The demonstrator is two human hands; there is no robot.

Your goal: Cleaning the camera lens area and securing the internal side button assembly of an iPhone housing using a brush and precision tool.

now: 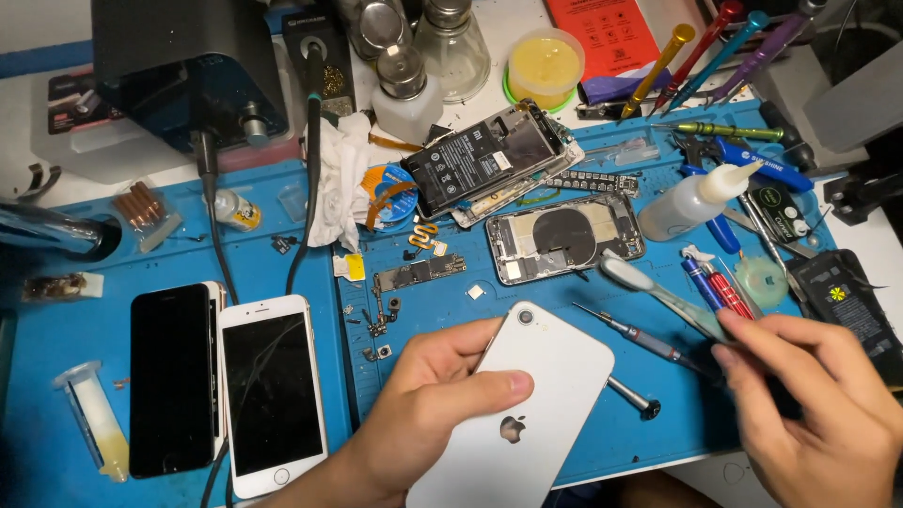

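Note:
My left hand [428, 409] holds a white phone [531, 414] back side up, thumb across its rear glass, near the front edge of the blue work mat [282, 273]. My right hand [809, 404] is closed on a toothbrush [649, 287], whose bristle head points up and left over the mat. A small screwdriver [640, 341] lies between the two hands, and another screwdriver tip [635, 395] shows beside the phone.
Two phones lie face up at left: a black one [171, 376] and a white one with cracked glass [273, 390]. Opened phone housings [562, 235], a battery [470, 160], a logic board [419, 275], squeeze bottle [691, 199], screwdrivers [696, 56], solder station [188, 71] and syringe [94, 428] crowd the mat.

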